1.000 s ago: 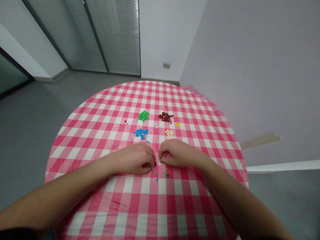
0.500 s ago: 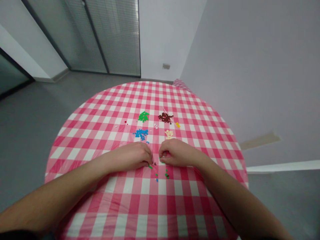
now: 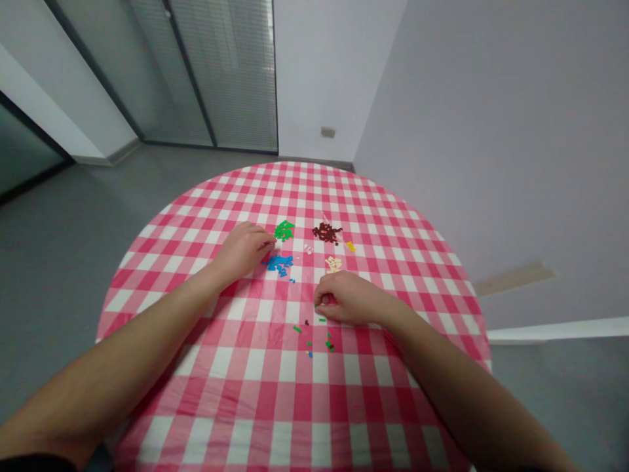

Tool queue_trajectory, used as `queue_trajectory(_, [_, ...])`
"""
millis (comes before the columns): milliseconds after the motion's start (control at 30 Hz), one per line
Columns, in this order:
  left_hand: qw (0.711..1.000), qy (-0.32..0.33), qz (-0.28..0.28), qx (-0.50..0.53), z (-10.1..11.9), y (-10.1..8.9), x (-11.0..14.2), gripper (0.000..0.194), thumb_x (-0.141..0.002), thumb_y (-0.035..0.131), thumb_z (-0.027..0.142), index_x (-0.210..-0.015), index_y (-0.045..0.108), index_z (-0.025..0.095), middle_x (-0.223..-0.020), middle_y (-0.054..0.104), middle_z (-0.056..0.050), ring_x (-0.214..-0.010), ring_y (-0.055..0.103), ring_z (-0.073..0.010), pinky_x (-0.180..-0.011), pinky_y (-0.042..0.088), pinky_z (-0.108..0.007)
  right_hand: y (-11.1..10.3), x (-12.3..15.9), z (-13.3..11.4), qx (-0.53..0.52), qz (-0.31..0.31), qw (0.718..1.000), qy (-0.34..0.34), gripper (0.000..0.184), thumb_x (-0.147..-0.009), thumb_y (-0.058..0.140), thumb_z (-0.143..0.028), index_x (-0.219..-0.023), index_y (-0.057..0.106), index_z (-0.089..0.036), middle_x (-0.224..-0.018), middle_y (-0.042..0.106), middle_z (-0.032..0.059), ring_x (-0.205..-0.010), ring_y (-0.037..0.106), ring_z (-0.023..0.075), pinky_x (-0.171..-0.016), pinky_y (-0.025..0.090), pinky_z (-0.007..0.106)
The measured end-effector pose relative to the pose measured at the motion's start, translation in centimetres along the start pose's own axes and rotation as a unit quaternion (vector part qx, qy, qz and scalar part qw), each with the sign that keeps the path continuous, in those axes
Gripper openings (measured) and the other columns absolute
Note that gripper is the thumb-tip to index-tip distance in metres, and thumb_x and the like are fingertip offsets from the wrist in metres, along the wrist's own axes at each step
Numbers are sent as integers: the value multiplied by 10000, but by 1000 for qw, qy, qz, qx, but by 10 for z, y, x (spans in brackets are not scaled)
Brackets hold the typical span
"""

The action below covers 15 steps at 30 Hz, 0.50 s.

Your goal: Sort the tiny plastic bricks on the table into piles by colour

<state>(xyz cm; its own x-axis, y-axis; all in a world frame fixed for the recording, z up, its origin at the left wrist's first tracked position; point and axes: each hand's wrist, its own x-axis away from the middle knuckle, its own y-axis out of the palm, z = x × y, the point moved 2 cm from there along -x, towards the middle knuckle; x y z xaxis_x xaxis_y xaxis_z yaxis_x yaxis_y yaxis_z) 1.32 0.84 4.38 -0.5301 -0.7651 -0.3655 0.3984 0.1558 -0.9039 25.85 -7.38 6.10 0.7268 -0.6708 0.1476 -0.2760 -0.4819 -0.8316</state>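
Although left hand (image 3: pixel 243 250) and right hand (image 3: pixel 346 298) curl near green bricks (image 3: pixel 284 230), grips are hidden.

The green brick pile (image 3: pixel 284 231) is reached from the left only past the left hand (image 3: pixel 242 249); room is seemingly left beyond the pile, over the checked tablecloth (image 3: pixel 275 190).
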Motion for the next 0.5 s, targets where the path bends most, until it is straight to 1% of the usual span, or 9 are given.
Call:
queue_trajectory(67, [1000, -13, -9, -9, -6, 6, -2, 241, -918, 568, 255, -898, 795, 179, -917, 782, -109, -848, 679, -274, -812, 473, -409, 0, 0, 0, -3, 5, 1000, -4, 96, -800, 649, -148, -779, 740, -173, -801, 737, 43, -700, 617, 158, -648, 413, 276])
queue_trajectory(133, [1000, -18, -20, -15, -7, 9, -2, 254, -913, 550, 240, -920, 795, 174, -916, 784, -110, -826, 677, -279, -800, 467, -412, 0, 1, 0, -2, 11, 1000, -10, 105, -808, 642, -153, -804, 743, -179, -816, 740, 44, -713, 619, 161, -651, 412, 277])
queue_trajectory(300, [997, -57, -16, -38, -2, 7, 4, 254, -887, 533, 215, -937, 780, 182, -825, 770, -89, -756, 647, -271, -742, 442, -396, 1, 1, 2, 5, 12, 1000, -17, 121, -816, 634, -161, -847, 749, -183, -846, 748, 45, -744, 630, 167, -673, 420, 279])
queue_trajectory(433, [999, -28, -28, -34, 3, 6, 8, 282, -895, 508, 200, -914, 790, 201, -928, 771, -86, -853, 641, -266, -831, 438, -415, 1, 1, 2, 7, 13, 1000, -15, 126, -814, 638, -159, -854, 754, -184, -853, 753, 49, -751, 635, 172, -679, 422, 279])
queue_trajectory(500, [998, -24, -34, -44, 4, 7, 8, 311, -901, 491, 185, -946, 797, 211, -968, 755, -94, -891, 621, -270, -850, 430, -429, 1, 1, 1, 7, 13, 1000, -14, 132, -808, 634, -145, -840, 755, -185, -845, 754, 51, -747, 635, 173, -685, 424, 279])
